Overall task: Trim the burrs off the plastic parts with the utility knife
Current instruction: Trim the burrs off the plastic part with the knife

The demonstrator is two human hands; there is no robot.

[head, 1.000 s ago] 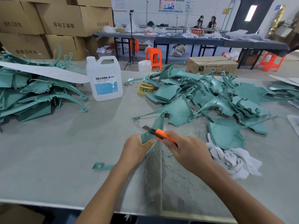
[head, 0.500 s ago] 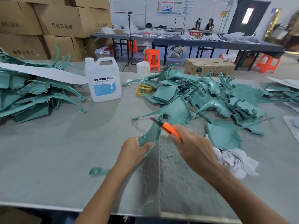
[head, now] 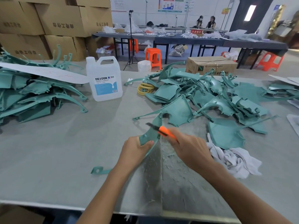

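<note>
My left hand grips the lower end of a curved teal plastic part that stands up from the table in front of me. My right hand holds an orange utility knife, its dark blade lying across the part's right edge. A thin teal arm of the same part shows on the table to the left of my left wrist. Teal shavings lie on the worn patch of table below my hands.
One pile of teal parts spreads across the right, another pile on the left under a white sheet. A white DEXCON jug stands between them. White rags lie beside my right hand. The table's front edge runs just below.
The knife has slid up along the part's edge and back a little. My left hand kept its grip while the part tilted slightly.
</note>
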